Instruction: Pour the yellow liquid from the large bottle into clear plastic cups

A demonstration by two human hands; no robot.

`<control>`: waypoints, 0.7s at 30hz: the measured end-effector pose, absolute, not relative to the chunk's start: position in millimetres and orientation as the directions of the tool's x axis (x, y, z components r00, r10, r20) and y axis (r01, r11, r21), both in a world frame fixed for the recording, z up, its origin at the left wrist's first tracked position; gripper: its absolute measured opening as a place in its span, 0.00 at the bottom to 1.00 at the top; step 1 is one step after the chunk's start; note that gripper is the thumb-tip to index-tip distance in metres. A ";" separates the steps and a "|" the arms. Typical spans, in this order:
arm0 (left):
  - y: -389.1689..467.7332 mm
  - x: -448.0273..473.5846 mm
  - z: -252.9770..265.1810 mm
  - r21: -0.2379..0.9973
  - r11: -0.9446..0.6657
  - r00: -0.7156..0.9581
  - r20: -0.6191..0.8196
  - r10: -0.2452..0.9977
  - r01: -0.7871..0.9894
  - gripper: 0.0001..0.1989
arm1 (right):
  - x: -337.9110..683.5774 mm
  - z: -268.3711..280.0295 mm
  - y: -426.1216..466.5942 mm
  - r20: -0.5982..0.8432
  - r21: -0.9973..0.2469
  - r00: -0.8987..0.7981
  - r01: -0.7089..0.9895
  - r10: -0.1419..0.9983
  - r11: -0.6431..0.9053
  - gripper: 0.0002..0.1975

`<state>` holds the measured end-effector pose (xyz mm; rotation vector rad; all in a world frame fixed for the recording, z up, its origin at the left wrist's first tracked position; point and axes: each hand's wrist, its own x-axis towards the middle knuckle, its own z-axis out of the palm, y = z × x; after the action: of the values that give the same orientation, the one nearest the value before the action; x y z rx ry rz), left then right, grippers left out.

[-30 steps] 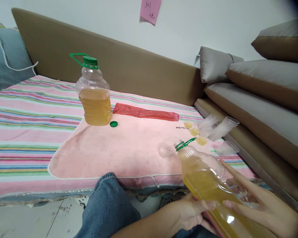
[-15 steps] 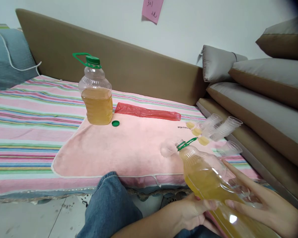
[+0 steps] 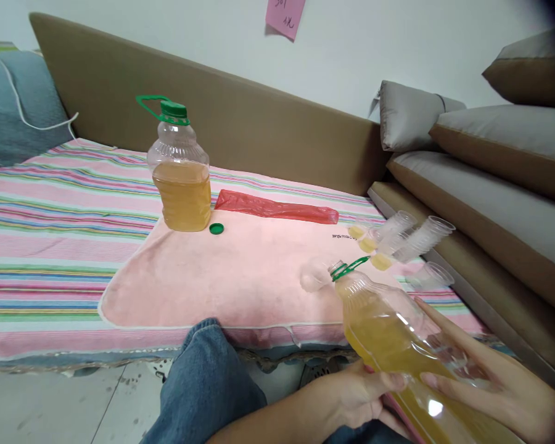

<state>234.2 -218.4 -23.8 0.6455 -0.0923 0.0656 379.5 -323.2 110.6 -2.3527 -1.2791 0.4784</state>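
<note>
Both hands are wrapped around the tilted bottle [image 3: 383, 327] at the lower right of the frame, the left hand [image 3: 358, 394] along its lower side, the right hand [image 3: 494, 382] against its right flank. Its uncapped neck reaches beyond the grip, up and left, beside a clear cup [image 3: 311, 276]. Another bottle [image 3: 187, 194] stands upright, left of centre.

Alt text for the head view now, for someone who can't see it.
Someone's left hand and right hand hold a tilted, uncapped bottle of yellow liquid, its mouth near a clear cup on pink cloth. A capped bottle stands behind, near a green cap and red plastic; more cups at right.
</note>
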 end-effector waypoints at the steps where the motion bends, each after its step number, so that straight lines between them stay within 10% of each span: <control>1: -219.2 233.9 -24.6 0.605 0.789 0.992 0.120 0.044 -0.108 0.37 | 378.3 111.8 -322.1 -0.128 -0.523 0.512 0.693 0.849 -0.497 0.48; 21: -219.3 238.3 -23.9 0.548 0.835 0.999 0.020 0.048 -0.051 0.48 | 390.1 105.3 -327.0 -0.212 -0.540 0.459 0.680 0.862 -0.495 0.50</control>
<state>238.3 -219.3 -23.9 0.5808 -0.0060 0.0522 390.1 -327.0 105.3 -2.3343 -1.3005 0.6603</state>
